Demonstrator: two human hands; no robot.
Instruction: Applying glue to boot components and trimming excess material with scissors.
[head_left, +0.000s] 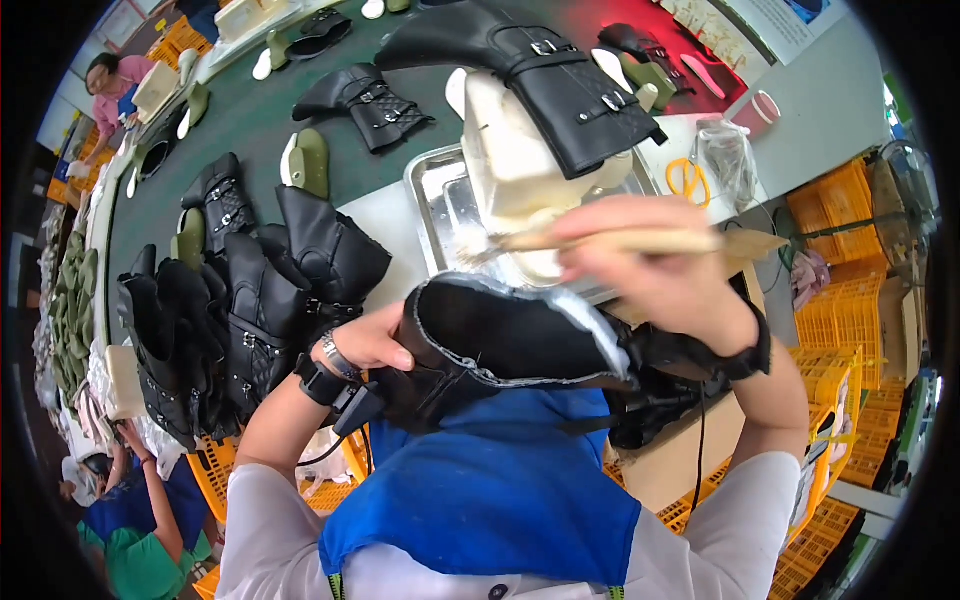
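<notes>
Head view, apron: smooth blue cloth apron (480,490), nearest cam.
Boot in work: soft black leather-look boot upper (510,335), oval mouth up, rough whitish edge; just above apron, btwn hands.
L hand: left hand (375,338) closed on boot's L side, thumb outside nr rim, other fingers mostly hidden.
R hand: right hand (645,262), blurred, gripping pale wooden-handled brush (520,241); bristles point L, over tray side; contact w/ rim can't tell.
Tray: shiny silver metal tray (424,190), just past boot; holds cream boxy block (510,165).
L cluster: black buckled boots (265,300), creased, upright.
On block: black quilted boot w/ straps (565,90).
R side: orange lattice plastic crates (845,310), contents unclear.
Far: dark-green tabletop (250,110), more boots.
</notes>
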